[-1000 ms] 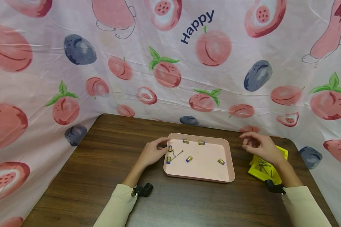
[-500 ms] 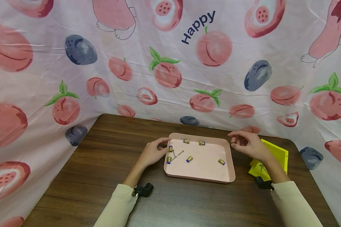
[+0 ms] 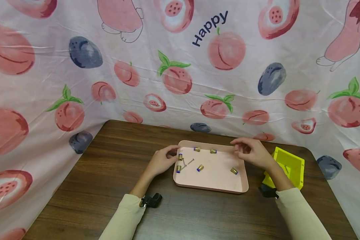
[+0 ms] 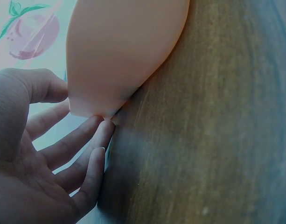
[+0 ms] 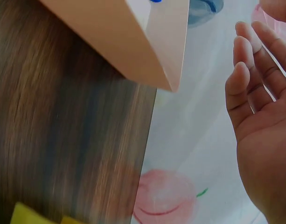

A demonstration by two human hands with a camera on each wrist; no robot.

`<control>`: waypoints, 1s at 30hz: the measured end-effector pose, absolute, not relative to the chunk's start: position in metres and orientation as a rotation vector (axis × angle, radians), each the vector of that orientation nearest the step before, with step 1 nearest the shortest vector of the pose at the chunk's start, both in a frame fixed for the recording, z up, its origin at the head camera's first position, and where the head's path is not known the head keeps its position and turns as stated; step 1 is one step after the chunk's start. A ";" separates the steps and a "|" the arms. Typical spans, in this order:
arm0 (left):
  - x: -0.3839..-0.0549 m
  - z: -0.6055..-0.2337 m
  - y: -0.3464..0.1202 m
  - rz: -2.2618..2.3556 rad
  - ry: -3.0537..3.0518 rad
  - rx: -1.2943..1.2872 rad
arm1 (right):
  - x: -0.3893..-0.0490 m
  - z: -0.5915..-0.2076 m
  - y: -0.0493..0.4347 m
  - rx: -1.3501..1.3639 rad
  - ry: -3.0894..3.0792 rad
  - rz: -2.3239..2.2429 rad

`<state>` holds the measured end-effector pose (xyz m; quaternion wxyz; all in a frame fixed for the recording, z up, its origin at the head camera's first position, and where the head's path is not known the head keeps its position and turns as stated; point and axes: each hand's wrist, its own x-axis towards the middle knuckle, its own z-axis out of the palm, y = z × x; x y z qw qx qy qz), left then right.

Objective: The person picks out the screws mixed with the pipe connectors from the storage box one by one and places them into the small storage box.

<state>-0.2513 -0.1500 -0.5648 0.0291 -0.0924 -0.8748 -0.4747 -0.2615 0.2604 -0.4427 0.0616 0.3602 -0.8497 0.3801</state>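
A shallow pink tray (image 3: 217, 173) lies on the table, holding several brass push-in fittings (image 3: 200, 168) with blue collars. A few thin screws (image 3: 190, 162) lie by its left wall. My left hand (image 3: 162, 161) touches the tray's left side; in the left wrist view the hand's (image 4: 21, 158) thumb is at the rim and the fingertips meet the outer wall low down. My right hand (image 3: 254, 154) hovers at the tray's far right corner, fingers loosely bent, thumb and forefinger apart. In the right wrist view nothing shows in that hand (image 5: 268, 126).
A yellow bin (image 3: 297, 166) stands right of the tray, partly hidden by my right forearm, with a few screws visible in it. A printed fruit cloth (image 3: 180, 110) hangs behind the dark wooden table (image 3: 120, 146).
My right hand has moved left from above the yellow bin to the tray's right corner, uncovering more of the bin. My left hand has stayed against the tray.
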 end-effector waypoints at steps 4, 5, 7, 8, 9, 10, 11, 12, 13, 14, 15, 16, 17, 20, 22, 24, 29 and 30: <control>-0.252 -0.565 -0.150 -1.471 -2.700 -0.288 | -0.263 -0.444 0.253 1.101 -2.584 1.160; -0.252 -0.565 -0.150 -1.472 -2.696 -0.291 | -0.264 -0.444 0.251 1.104 -2.587 1.168; -0.252 -0.566 -0.150 -1.477 -2.691 -0.295 | -0.265 -0.445 0.247 1.115 -2.585 1.183; -0.252 -0.566 -0.150 -1.480 -2.686 -0.296 | -0.266 -0.446 0.245 1.123 -2.583 1.193; -0.252 -0.566 -0.150 -1.481 -2.683 -0.299 | -0.267 -0.446 0.243 1.130 -2.581 1.195; -0.252 -0.567 -0.151 -1.486 -2.680 -0.298 | -0.267 -0.447 0.240 1.137 -2.580 1.195; -0.253 -0.567 -0.151 -1.490 -2.678 -0.300 | -0.268 -0.447 0.238 1.147 -2.578 1.194; -0.253 -0.567 -0.151 -1.495 -2.677 -0.299 | -0.268 -0.447 0.236 1.154 -2.580 1.191; -0.253 -0.568 -0.151 -1.498 -2.675 -0.302 | -0.268 -0.447 0.234 1.159 -2.587 1.186; -0.253 -0.568 -0.151 -1.496 -2.673 -0.306 | -0.268 -0.447 0.232 1.161 -2.594 1.178; -0.254 -0.568 -0.151 -1.496 -2.669 -0.311 | -0.269 -0.447 0.230 1.162 -2.602 1.174; -0.254 -0.569 -0.151 -1.495 -2.666 -0.315 | -0.269 -0.447 0.227 1.166 -2.609 1.172; -0.254 -0.569 -0.151 -1.490 -2.664 -0.319 | -0.269 -0.446 0.225 1.172 -2.613 1.170; -0.253 -0.570 -0.151 -1.473 -2.657 -0.326 | -0.269 -0.444 0.219 1.188 -2.619 1.163; -0.253 -0.571 -0.151 -1.466 -2.657 -0.322 | -0.270 -0.444 0.215 1.207 -2.614 1.160; -0.253 -0.571 -0.151 -1.465 -2.658 -0.315 | -0.272 -0.443 0.211 1.221 -2.609 1.162; -0.249 -0.565 -0.152 -1.475 -2.656 -0.317 | -0.274 -0.443 0.200 1.232 -2.619 1.189; -0.248 -0.564 -0.152 -1.475 -2.657 -0.324 | -0.275 -0.443 0.198 1.233 -2.623 1.194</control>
